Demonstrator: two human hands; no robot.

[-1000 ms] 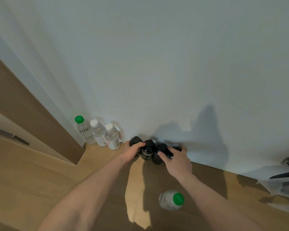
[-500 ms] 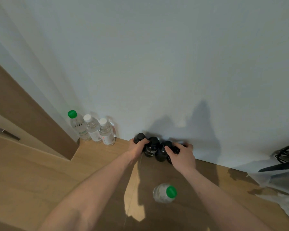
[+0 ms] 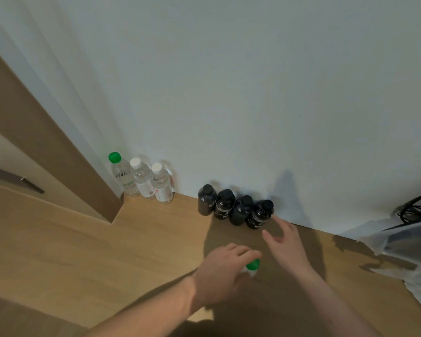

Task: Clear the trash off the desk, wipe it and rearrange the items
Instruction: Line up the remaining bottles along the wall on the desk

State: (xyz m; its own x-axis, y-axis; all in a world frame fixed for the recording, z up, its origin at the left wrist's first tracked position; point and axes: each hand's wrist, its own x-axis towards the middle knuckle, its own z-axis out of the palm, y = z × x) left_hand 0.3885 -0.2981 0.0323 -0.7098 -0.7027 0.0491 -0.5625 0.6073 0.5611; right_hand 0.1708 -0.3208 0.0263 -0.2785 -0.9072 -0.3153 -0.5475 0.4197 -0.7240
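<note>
The four black bottles are released now: both hands have been drawn back from the row, which is left standing upright against the wall, each bottle touching the next. The left hand has been dropped onto the clear bottle with the green cap nearer on the floor, its fingers curled over the top. The right hand is held loose and spread, holding nothing, one fingertip just beside the last black bottle. By the door frame, three more clear bottles are lined up. The dark set seems parked; the green-capped one is likely being taken next to join a row.
</note>
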